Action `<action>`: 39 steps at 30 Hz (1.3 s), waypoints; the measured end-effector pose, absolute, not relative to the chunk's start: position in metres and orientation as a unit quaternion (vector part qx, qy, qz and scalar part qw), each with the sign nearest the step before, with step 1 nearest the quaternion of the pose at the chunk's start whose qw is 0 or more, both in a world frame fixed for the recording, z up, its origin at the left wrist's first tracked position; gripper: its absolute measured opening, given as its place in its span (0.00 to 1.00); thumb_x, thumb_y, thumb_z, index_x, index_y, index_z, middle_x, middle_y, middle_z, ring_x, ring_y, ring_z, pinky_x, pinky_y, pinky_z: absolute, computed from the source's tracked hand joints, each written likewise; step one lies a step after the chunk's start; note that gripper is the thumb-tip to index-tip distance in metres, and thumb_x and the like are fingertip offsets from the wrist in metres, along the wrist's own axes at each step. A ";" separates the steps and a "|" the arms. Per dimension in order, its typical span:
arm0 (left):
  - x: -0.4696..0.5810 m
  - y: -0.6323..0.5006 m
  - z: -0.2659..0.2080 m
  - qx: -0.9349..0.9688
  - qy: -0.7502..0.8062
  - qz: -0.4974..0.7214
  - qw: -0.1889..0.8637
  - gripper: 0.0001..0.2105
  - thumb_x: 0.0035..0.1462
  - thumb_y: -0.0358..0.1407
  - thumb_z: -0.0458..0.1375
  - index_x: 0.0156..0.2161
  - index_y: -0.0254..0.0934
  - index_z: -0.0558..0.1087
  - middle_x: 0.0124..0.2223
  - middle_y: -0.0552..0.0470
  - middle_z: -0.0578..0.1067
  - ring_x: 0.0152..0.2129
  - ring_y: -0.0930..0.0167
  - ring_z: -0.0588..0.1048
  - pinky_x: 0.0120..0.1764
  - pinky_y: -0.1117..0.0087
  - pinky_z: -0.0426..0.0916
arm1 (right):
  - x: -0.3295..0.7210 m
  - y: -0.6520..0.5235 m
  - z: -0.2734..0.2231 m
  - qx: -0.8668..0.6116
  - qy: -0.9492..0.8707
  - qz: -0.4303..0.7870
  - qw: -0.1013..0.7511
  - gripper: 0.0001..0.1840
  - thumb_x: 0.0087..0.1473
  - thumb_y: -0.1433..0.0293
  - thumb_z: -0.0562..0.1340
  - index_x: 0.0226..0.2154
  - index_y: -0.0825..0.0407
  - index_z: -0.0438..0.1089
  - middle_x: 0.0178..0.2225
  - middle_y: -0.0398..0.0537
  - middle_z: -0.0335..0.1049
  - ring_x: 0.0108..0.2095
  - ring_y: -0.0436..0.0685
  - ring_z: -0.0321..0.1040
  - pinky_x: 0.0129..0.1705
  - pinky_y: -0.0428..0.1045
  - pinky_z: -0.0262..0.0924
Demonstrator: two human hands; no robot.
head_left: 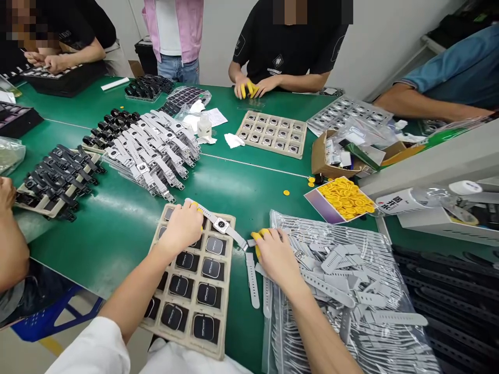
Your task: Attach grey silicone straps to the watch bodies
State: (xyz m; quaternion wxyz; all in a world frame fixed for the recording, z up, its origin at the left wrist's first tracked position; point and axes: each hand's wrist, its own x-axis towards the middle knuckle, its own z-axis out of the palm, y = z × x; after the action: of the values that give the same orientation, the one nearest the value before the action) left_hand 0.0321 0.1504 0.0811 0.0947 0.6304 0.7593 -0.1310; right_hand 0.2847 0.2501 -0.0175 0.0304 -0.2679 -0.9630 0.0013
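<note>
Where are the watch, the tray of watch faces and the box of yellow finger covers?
watch [221, 224], head view, on its square face
tray [228, 291], head view, on its right rim
box [316, 203], head view, on its left wall

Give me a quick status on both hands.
Left hand shut on watch over tray. Right hand pinching strap piece. Loose grey straps beside it.
</note>
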 end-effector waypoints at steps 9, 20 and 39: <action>0.019 0.144 0.099 0.598 0.770 0.082 0.206 0.06 0.70 0.36 0.51 0.44 0.37 0.69 0.36 0.49 0.76 0.32 0.66 0.76 0.37 0.66 0.69 | 0.296 0.243 0.005 -0.392 -0.769 0.336 0.377 0.15 0.69 0.63 0.54 0.54 0.47 0.69 0.46 0.56 0.76 0.47 0.65 0.71 0.51 0.62 0.65; 0.084 0.159 0.039 0.730 0.545 0.283 0.301 0.25 0.63 0.22 0.47 0.62 0.38 0.66 0.60 0.41 0.73 0.59 0.63 0.71 0.61 0.56 0.69 | 0.272 0.198 0.017 -0.274 -0.482 0.808 0.198 0.22 0.62 0.47 0.62 0.35 0.49 0.65 0.20 0.37 0.63 0.19 0.50 0.57 0.23 0.46 0.53; 0.088 0.161 0.055 0.774 0.535 0.241 0.237 0.18 0.69 0.30 0.45 0.59 0.33 0.68 0.52 0.38 0.72 0.52 0.60 0.71 0.57 0.54 0.71 | 0.270 0.205 0.022 -0.283 -0.298 0.884 0.224 0.17 0.58 0.56 0.68 0.30 0.50 0.66 0.15 0.32 0.54 0.15 0.45 0.43 0.18 0.43 0.43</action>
State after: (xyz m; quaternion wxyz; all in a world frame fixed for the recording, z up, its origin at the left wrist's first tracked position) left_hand 0.0885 0.1612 0.0550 0.2373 0.7740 0.5354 0.2407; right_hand 0.2703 0.2047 0.0218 0.2241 -0.2832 -0.2979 0.8837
